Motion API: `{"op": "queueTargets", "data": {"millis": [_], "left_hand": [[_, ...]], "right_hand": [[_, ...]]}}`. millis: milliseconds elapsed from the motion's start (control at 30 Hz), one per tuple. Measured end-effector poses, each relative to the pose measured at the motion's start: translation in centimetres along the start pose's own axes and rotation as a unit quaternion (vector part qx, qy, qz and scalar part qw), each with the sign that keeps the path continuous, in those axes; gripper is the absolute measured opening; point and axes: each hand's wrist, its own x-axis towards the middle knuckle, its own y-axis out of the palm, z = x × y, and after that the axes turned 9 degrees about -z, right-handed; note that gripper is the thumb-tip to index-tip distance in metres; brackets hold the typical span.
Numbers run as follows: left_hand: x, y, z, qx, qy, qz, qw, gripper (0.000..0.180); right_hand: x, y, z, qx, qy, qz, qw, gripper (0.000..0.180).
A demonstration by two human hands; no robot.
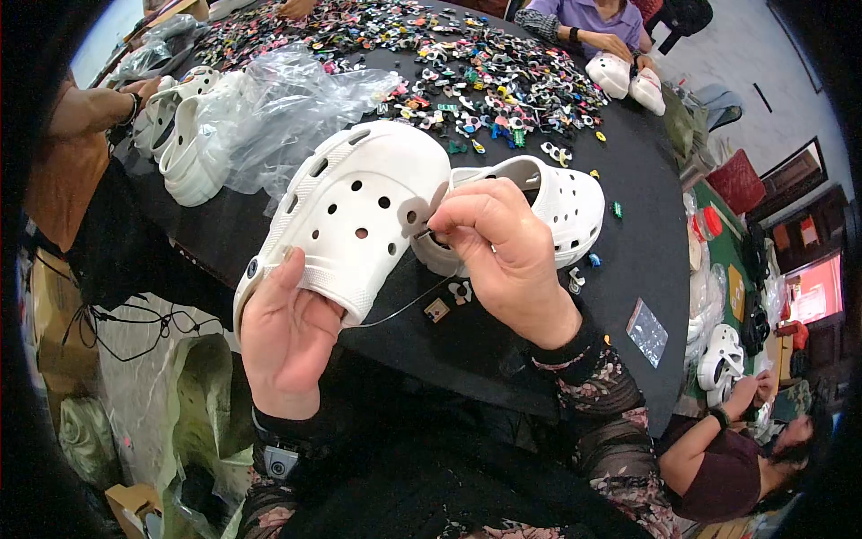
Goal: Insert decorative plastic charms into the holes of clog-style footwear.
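Note:
A white clog (346,211) with round holes across its upper is tilted up in front of me. My left hand (285,337) grips it at the lower left, its thumb on the outside and its fingers reaching into the foot opening. At the clog's right side, my right hand (507,256) is closed in a pinch next to a hole; a small dark bit shows at the fingertips, too small to name. Behind that hand a second white clog (575,208) rests on the black table (539,359). Small shoe charms (461,292) lie just below the clogs.
A large heap of colourful shoe charms (503,81) covers the far table. Clear plastic bags (287,103) and more white clogs (187,166) are at the left. A flat plastic packet (646,332) lies to the right. Other people work around the table, one holding white clogs (611,76).

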Motion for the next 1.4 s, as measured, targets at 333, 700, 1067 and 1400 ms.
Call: {"op": "queueTargets", "data": {"millis": [333, 700, 1067, 1400], "left_hand": [[-0.1, -0.2, 0.0, -0.001, -0.011, 0.019, 1.0, 0.047], [-0.5, -0.2, 0.4, 0.001, -0.008, 0.017, 1.0, 0.045], [-0.6, -0.1, 0.6, -0.001, -0.009, 0.023, 1.0, 0.044], [-0.9, -0.1, 0.9, -0.019, -0.018, 0.005, 1.0, 0.043]], "right_hand": [[-0.4, 0.5, -0.7, -0.007, -0.039, -0.002, 0.999, 0.02], [-0.7, 1.0, -0.9, 0.014, -0.021, -0.024, 0.999, 0.024], [-0.2, 0.4, -1.2, -0.054, -0.103, 0.001, 0.993, 0.027], [-0.4, 0.3, -0.7, -0.026, -0.032, 0.008, 0.999, 0.023]]}}
